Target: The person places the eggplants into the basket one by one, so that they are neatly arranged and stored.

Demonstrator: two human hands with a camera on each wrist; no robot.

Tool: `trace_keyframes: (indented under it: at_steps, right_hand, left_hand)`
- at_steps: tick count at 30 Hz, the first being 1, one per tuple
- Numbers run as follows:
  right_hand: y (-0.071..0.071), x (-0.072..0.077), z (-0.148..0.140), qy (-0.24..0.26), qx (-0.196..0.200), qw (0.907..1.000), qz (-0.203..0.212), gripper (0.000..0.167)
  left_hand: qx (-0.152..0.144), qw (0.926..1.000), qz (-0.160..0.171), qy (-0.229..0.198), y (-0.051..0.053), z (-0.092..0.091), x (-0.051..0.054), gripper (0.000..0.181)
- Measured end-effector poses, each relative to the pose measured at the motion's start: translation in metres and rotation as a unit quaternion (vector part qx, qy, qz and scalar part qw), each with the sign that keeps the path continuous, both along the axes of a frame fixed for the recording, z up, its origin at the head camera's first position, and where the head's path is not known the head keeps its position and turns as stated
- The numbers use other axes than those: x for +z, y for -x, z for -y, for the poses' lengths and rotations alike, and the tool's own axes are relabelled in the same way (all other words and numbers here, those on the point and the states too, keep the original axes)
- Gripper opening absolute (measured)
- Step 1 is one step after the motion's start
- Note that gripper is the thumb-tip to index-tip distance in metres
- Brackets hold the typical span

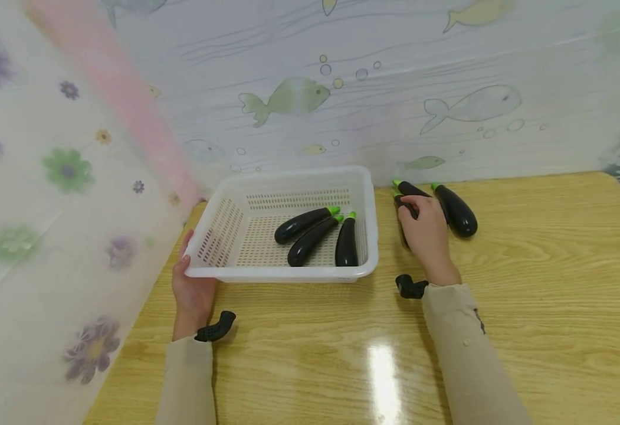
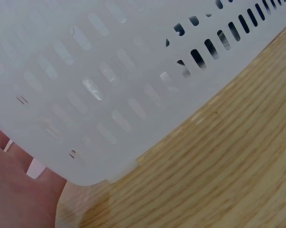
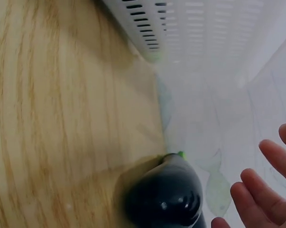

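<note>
Wooden table: left hand grips the basket (keep it steady); right hand, fingers apart, should gently cradle one eggplant.

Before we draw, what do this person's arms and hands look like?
The left sleeve and right sleeve are beige, the right one with a dark mark on it. A bent black gadget with small holes shows just beyond each sleeve. The left hand and right hand are bare.

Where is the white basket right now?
In the head view, the white basket is just left of centre, the left hand holding its near-left corner, the fish-patterned backdrop behind it.
</note>
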State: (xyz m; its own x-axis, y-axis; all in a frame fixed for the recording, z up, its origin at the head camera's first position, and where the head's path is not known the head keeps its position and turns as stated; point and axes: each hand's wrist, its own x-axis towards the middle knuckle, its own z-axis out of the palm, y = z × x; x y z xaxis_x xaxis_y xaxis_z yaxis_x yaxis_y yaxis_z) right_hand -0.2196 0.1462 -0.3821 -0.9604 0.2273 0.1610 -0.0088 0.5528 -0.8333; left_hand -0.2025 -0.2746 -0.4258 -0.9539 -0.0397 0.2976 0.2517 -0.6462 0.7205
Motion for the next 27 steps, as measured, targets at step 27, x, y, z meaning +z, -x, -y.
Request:
trace_keyframes:
  at_steps: [27]
  right_hand:
    - [0.002,-0.018,-0.006,-0.029,0.061,0.9955,0.066,0.051]
  left_hand:
    - [0.002,0.9999,-0.004,0.01,0.003,0.0,-0.001,0.06]
